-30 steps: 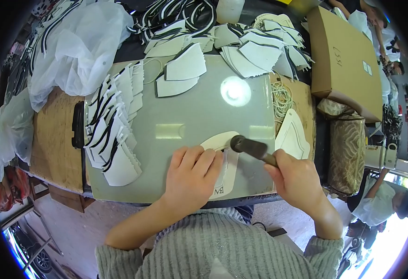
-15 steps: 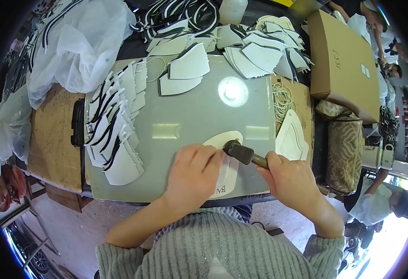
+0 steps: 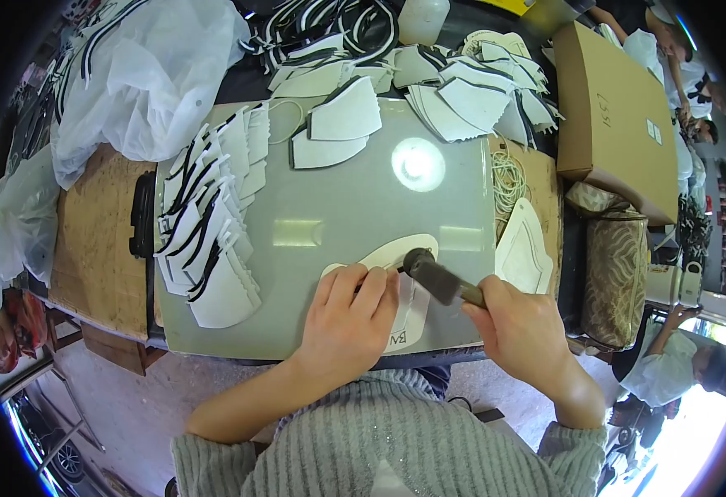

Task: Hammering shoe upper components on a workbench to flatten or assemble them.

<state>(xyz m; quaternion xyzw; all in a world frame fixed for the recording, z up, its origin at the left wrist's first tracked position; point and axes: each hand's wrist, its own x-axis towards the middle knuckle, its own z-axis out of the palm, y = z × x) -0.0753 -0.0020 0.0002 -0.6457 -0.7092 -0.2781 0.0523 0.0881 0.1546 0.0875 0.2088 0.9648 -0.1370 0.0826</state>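
A white shaped panel (image 3: 415,313) with a printed mark near its lower end lies at the table's front edge. My left hand (image 3: 350,319) presses it down with bent fingers, covering its left part; whatever lies under the fingertips is hidden. In my right hand (image 3: 524,331) is a hammer (image 3: 437,280), gripped by its short handle. The hammer's dark head is over the panel's upper part, just right of my left fingertips; I cannot tell whether it touches.
White panels with black edging (image 3: 214,215) overlap in a row at the left, with more stacks (image 3: 462,99) at the back. A cardboard box (image 3: 615,116), a patterned pouch (image 3: 615,277), tangled cord (image 3: 508,186) and another white panel (image 3: 527,253) lie right. Plastic bags (image 3: 144,83) fill the far left.
The hammer head has shifted slightly right and turned over the panel. My left fingers have moved a little, and more of the panel's left tip shows.
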